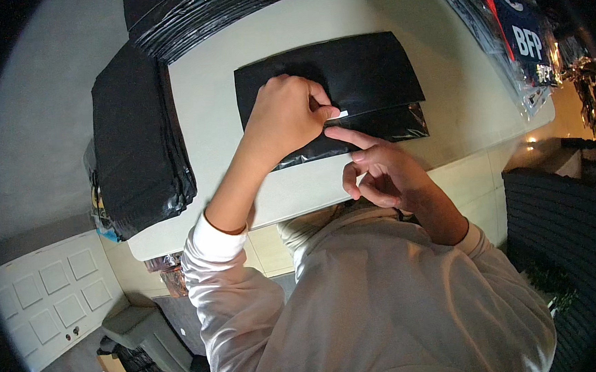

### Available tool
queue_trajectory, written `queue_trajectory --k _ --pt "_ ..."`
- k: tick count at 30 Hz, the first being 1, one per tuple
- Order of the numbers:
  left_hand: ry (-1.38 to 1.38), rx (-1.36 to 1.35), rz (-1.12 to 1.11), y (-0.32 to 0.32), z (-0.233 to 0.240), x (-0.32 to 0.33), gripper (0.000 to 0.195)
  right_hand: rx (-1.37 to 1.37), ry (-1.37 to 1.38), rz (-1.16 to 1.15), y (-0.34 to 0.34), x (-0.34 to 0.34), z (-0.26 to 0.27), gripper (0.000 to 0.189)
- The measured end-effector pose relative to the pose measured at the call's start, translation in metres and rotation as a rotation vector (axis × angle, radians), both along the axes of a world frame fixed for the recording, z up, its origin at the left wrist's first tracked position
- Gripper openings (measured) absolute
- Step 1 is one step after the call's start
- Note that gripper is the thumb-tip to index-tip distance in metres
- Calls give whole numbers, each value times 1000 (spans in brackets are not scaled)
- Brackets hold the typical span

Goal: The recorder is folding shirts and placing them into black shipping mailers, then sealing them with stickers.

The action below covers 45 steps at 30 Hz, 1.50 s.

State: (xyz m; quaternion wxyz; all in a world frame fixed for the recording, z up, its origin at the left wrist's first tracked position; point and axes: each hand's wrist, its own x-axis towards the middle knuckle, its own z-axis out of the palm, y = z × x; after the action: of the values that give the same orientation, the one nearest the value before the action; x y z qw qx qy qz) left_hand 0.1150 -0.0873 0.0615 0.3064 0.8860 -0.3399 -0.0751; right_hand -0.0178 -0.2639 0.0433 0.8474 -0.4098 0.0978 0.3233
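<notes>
A black plastic mailing bag (368, 72) lies folded over on the white table in front of me, its upper layer ending above a glossier lower band. My left hand (293, 114) rests over its left half, with thumb and forefinger pinched at a small white strip (344, 114) by the edge of the upper layer. The strip's left part is hidden by the fingertips. Just below and to the right, my right hand (380, 170) holds nothing; its forefinger points to the bag beside the left thumb, while the other fingers are curled loosely apart.
Stacked black bags stand at the table's left (134, 145) and along its far edge (213, 15). Clear-wrapped dark clothing (520, 30) lies at the far right. The white table's (318, 184) near edge is close to my body. A grey armchair (153, 336) stands at lower left.
</notes>
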Motion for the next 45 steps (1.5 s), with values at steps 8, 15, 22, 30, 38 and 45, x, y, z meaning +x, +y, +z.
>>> queue_trajectory --k 8,15,22,30,38,45 --pt "49 72 43 3 5 7 22 -48 0 13 1 2 4 77" --pt "94 11 -15 10 0 16 23 -114 14 -31 7 0 9 72" --pt "54 8 14 9 -5 13 24 -46 -15 -23 2 0 1 70" --pt "34 52 54 5 0 9 26 -39 101 52 -9 6 5 77" --pt "1 53 14 6 -4 8 26 -28 158 78 -12 3 14 77" --pt "-24 48 13 7 -4 10 26 -78 85 297 -11 -3 6 60"
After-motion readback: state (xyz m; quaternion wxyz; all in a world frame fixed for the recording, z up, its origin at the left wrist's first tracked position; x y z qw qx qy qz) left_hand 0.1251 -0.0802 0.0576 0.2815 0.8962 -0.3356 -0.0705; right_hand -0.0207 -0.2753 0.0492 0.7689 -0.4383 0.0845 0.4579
